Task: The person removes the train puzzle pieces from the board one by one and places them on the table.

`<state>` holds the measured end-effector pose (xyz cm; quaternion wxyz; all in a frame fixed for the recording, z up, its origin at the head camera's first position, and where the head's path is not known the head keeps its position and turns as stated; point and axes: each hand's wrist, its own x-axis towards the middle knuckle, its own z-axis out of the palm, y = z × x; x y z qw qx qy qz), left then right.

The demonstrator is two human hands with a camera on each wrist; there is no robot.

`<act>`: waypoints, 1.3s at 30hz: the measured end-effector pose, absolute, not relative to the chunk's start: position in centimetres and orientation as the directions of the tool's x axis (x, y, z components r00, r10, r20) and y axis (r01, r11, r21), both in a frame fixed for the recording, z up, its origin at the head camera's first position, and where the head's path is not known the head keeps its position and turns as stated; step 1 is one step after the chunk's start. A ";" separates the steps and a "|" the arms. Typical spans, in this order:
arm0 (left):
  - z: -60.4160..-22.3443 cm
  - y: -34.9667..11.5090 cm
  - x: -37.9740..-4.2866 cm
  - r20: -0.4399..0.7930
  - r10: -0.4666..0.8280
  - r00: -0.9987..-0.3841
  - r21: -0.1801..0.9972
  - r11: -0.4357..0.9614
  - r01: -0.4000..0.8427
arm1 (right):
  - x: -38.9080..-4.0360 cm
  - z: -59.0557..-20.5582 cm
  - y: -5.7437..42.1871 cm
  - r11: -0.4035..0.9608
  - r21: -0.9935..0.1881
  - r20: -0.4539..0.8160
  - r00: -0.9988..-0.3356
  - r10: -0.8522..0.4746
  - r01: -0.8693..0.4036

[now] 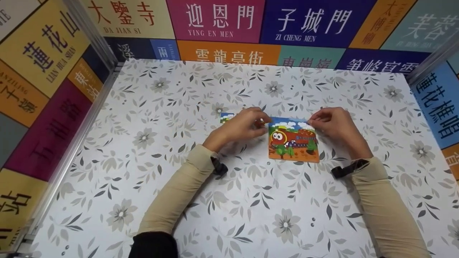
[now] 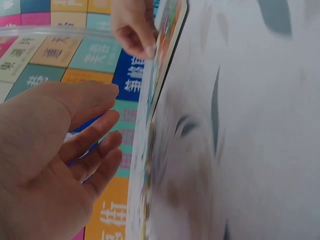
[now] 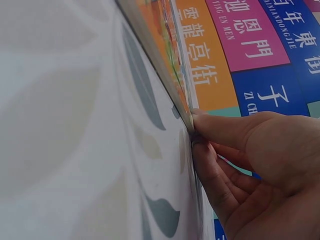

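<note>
A thin square picture board (image 1: 293,143) with a cartoon train, clouds and green trees lies at the middle of the table. At its upper right corner my right hand (image 1: 335,123) pinches the edge; the right wrist view shows thumb and forefinger meeting at the board's corner (image 3: 172,75). My left hand (image 1: 245,123) is by the upper left corner, its fingers loosely extended and holding nothing in the left wrist view. Beneath and behind that hand, another colourful picture piece (image 1: 226,116) with blue sky shows, mostly hidden.
A white tabletop (image 1: 229,215) with a grey leaf and flower pattern spreads under both hands. Colourful panels with Chinese lettering (image 1: 218,21) stand along the back and both sides. Black straps (image 1: 219,167) circle the wrists over beige sleeves.
</note>
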<state>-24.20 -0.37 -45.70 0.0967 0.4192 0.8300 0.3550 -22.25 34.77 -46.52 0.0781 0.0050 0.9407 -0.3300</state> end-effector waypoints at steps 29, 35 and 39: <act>-46.8 10.6 -21.0 0.013 0.772 -0.635 0.530 0.533 0.659 | -22.6 -46.9 34.7 0.789 -0.613 -0.049 -0.995 -0.090 -0.041; -46.9 10.7 -21.0 0.003 0.767 -0.641 0.548 0.535 0.643 | -22.5 -46.7 34.9 0.787 -0.616 -0.054 -0.995 -0.086 -0.035; -46.9 10.8 -21.1 0.006 0.772 -0.636 0.563 0.523 0.640 | -22.5 -46.8 35.1 0.788 -0.615 -0.044 -0.995 -0.093 -0.046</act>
